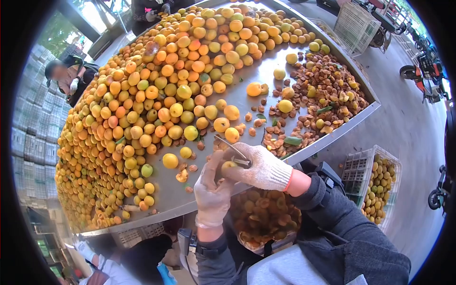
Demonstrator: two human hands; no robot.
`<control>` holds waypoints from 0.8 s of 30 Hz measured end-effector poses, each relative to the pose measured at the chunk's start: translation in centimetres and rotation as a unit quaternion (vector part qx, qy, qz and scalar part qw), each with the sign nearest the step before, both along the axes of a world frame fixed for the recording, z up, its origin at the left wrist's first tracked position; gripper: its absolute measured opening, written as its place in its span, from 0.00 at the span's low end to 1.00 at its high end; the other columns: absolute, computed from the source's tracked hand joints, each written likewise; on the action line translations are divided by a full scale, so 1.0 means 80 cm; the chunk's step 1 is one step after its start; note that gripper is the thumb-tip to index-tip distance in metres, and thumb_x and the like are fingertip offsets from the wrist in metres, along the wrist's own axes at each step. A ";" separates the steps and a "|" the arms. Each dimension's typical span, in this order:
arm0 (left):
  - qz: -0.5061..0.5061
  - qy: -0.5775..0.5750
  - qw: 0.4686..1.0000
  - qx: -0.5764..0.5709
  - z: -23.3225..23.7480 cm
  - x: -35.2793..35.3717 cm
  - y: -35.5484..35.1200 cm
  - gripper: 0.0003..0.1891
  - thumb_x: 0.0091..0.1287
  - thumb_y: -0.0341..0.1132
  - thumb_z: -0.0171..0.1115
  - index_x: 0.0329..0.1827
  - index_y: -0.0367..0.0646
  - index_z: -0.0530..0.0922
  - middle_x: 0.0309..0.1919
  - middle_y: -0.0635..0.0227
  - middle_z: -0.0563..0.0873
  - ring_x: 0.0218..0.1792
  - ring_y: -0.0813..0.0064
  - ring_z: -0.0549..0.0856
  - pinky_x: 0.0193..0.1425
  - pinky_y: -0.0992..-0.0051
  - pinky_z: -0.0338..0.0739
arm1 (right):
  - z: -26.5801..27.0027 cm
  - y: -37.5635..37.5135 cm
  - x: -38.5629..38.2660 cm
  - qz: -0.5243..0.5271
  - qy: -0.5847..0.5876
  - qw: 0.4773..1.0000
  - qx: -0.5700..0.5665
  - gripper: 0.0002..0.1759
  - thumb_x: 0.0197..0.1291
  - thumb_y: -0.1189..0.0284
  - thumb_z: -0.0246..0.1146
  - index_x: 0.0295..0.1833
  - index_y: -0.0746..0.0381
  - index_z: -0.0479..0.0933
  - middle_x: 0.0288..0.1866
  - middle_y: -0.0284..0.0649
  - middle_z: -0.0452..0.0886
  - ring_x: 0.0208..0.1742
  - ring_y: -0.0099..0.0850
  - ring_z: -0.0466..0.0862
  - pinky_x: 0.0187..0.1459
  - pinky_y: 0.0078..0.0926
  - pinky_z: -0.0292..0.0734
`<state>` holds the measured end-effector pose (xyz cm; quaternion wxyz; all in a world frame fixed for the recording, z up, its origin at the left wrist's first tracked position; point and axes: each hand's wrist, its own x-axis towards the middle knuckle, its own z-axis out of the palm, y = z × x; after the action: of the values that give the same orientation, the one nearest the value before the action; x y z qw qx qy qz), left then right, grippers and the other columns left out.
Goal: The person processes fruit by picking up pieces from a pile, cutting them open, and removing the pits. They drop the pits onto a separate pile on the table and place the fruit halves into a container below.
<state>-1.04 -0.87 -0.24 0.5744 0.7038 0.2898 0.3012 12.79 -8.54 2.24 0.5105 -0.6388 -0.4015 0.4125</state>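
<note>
My left hand (pixel 211 192), in a thin pale glove, is closed around an apricot (pixel 229 165) just over the near edge of the metal table. My right hand (pixel 267 166) wears a white knitted glove and presses against the same fruit. Its fingers are wrapped round a slim metal pitting knife (pixel 232 146), whose thin shaft points up and left over the table. Part of the fruit is hidden by the fingers. Below my hands, a container of opened apricots (pixel 266 213) stands at the table's edge.
A large heap of whole apricots (pixel 161 109) covers the left and back of the table (pixel 180 202). Brown pits and scraps (pixel 327 85) lie piled at right. A crate of apricots (pixel 377 190) stands on the floor. Other people (pixel 71 78) are around the table.
</note>
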 end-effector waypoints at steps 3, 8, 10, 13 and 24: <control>0.006 -0.018 0.997 -0.079 0.005 0.002 -0.001 0.23 0.61 0.18 0.62 0.61 0.34 0.75 0.51 0.65 0.82 0.50 0.73 0.81 0.57 0.79 0.75 | -0.007 0.003 0.000 -0.004 -0.024 1.000 -0.014 0.19 0.57 0.65 0.62 0.51 0.66 0.76 0.38 0.52 0.83 0.40 0.44 0.85 0.44 0.34 0.78; 0.050 -0.128 0.928 -0.347 -0.001 -0.003 0.009 0.20 0.67 0.23 0.59 0.63 0.33 0.72 0.49 0.57 0.83 0.45 0.67 0.85 0.51 0.71 0.83 | -0.022 0.007 -0.002 -0.045 0.027 0.997 0.053 0.14 0.58 0.72 0.60 0.49 0.65 0.77 0.34 0.43 0.83 0.33 0.29 0.83 0.38 0.27 0.78; 0.036 -0.155 0.920 -0.357 -0.007 -0.006 0.011 0.20 0.69 0.28 0.58 0.63 0.34 0.71 0.48 0.55 0.83 0.44 0.66 0.86 0.48 0.71 0.84 | -0.006 0.008 0.007 -0.059 0.185 0.981 -0.029 0.11 0.59 0.73 0.59 0.48 0.63 0.78 0.31 0.36 0.81 0.30 0.19 0.79 0.32 0.19 0.75; -0.020 -0.232 0.879 -0.416 -0.011 -0.013 0.023 0.22 0.71 0.37 0.58 0.64 0.34 0.70 0.45 0.54 0.84 0.43 0.66 0.86 0.48 0.71 0.83 | 0.010 -0.015 0.022 0.049 0.177 0.980 -0.078 0.18 0.60 0.67 0.62 0.55 0.61 0.78 0.31 0.34 0.81 0.29 0.17 0.79 0.31 0.16 0.73; 0.000 -0.134 0.911 -0.390 -0.025 0.006 0.007 0.21 0.73 0.46 0.52 0.59 0.38 0.71 0.44 0.56 0.84 0.36 0.69 0.86 0.38 0.73 0.82 | 0.025 -0.020 0.033 -0.179 0.223 0.955 0.083 0.11 0.64 0.75 0.58 0.50 0.62 0.80 0.23 0.34 0.77 0.19 0.19 0.74 0.20 0.18 0.67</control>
<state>-0.53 -0.28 -2.27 0.8364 0.3768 0.3050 0.2557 15.40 -10.12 4.26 0.7036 -0.5472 -0.1898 0.4117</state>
